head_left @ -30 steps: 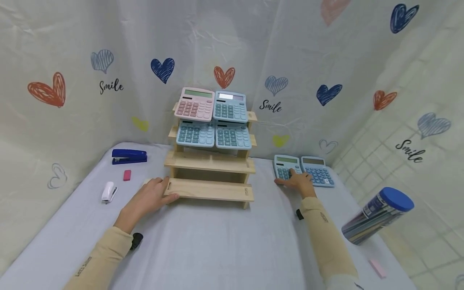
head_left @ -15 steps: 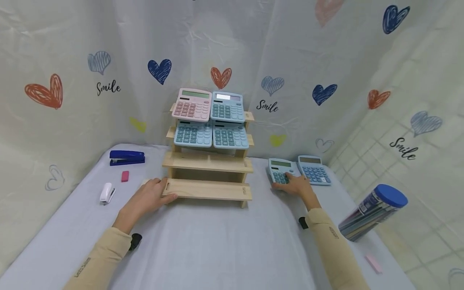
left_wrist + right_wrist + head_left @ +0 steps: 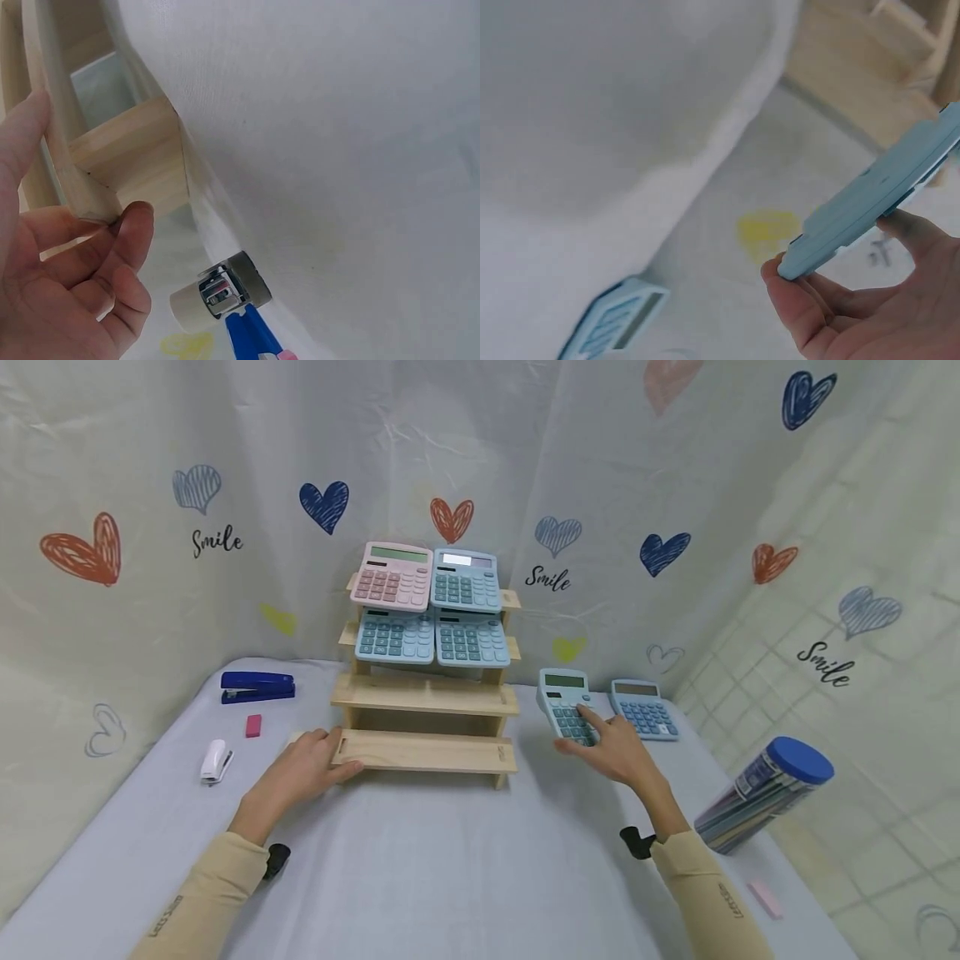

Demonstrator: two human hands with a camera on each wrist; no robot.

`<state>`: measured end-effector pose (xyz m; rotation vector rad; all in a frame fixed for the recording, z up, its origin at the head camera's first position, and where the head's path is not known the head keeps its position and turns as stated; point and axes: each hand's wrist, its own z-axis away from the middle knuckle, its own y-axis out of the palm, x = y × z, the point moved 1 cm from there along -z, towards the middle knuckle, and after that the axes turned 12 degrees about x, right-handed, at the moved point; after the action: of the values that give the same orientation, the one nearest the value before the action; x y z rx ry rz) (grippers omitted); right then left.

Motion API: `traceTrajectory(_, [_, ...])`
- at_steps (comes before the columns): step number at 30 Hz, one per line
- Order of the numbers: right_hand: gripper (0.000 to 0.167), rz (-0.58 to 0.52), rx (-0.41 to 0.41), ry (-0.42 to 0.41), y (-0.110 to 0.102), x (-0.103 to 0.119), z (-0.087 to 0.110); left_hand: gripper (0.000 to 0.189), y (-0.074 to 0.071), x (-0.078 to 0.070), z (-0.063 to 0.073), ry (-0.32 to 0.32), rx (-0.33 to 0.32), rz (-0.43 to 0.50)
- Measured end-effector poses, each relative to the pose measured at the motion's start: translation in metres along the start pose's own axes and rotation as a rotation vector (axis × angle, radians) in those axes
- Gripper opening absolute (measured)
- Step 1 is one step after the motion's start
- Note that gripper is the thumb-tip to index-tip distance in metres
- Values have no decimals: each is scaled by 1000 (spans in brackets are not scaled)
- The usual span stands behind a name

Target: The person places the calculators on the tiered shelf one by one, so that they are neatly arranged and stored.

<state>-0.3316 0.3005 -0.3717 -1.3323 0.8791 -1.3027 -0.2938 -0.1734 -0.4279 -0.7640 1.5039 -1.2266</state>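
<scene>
A tiered wooden rack (image 3: 431,752) stands at the back centre of the table. My left hand (image 3: 302,772) grips the left end of its lowest board; in the left wrist view, thumb and fingers are on either side of the board's corner (image 3: 90,195). My right hand (image 3: 621,750) pinches a light blue calculator (image 3: 561,695) by its lower part, right of the rack. Seen in the right wrist view, that calculator (image 3: 874,195) is tilted and off the table. Another blue calculator (image 3: 647,708) lies beyond the right hand.
On the rack's upper tiers sit a pink calculator (image 3: 392,578) and several blue ones (image 3: 465,581). A blue stapler (image 3: 257,687), pink eraser (image 3: 253,725) and small white stapler (image 3: 215,762) lie left. A blue-lidded tub (image 3: 765,797) and pale pink eraser (image 3: 765,900) are at right.
My right hand has lifted the nearer blue calculator from the table and brought it left, towards the rack. My left hand keeps its hold on the lowest board.
</scene>
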Motion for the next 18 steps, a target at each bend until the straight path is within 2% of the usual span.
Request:
traceTrajectory(4, [93,32,-34,-63,-6,23,20,78,0,0,1,15,-13,-6])
traceTrajectory(9, [88,94,-67,-172,-8,56,36,78,0,1,1,-2,-4,1])
traceTrajectory(12, [86,126,-62,-219,-8,73,38,78,-1,1,2,-7,-3,0])
traceTrajectory(18, [83,195,-59,-255,-4,95,28,75,1,1,1,9,-16,-6])
